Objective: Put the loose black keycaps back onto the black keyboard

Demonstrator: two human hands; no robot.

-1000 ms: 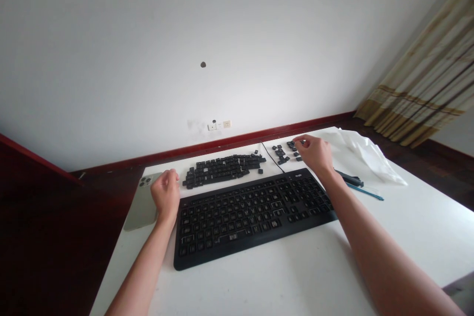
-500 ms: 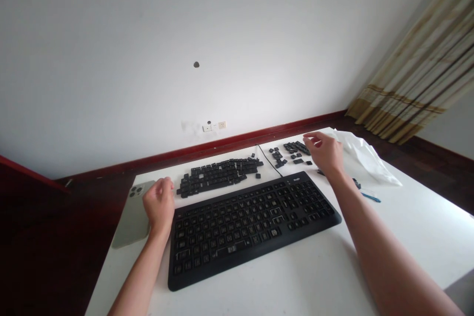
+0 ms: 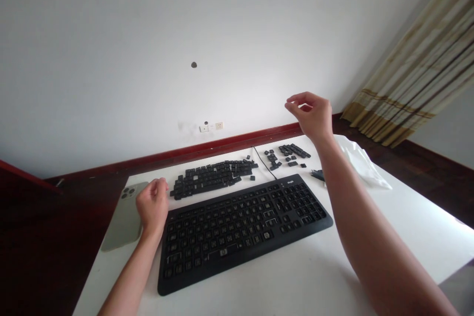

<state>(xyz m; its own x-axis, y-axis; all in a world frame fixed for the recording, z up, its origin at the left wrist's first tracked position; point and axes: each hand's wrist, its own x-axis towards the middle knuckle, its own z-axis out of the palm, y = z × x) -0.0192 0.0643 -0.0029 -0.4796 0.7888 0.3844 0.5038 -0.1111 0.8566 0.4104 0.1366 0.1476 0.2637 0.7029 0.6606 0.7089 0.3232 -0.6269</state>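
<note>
A black keyboard (image 3: 244, 227) with its keycaps removed lies across the white table (image 3: 388, 227). Behind it sits a large pile of loose black keycaps (image 3: 211, 180), and a smaller group of keycaps (image 3: 287, 154) lies at the back right. My left hand (image 3: 151, 205) rests at the keyboard's upper left corner, fingers curled in, nothing visible in them. My right hand (image 3: 311, 113) is raised well above the smaller keycap group, thumb and forefinger curled toward each other in a pinch; what they hold, if anything, is too small to see.
A grey-green phone (image 3: 124, 217) lies face down at the table's left edge, beside my left hand. The keyboard's cable (image 3: 261, 158) runs to the back edge. A crumpled white plastic bag (image 3: 361, 163) and a dark tool (image 3: 318, 175) lie at the right.
My right hand has lifted from the smaller keycap group up into the air. My left hand stays by the keyboard's corner. The view has shifted slightly.
</note>
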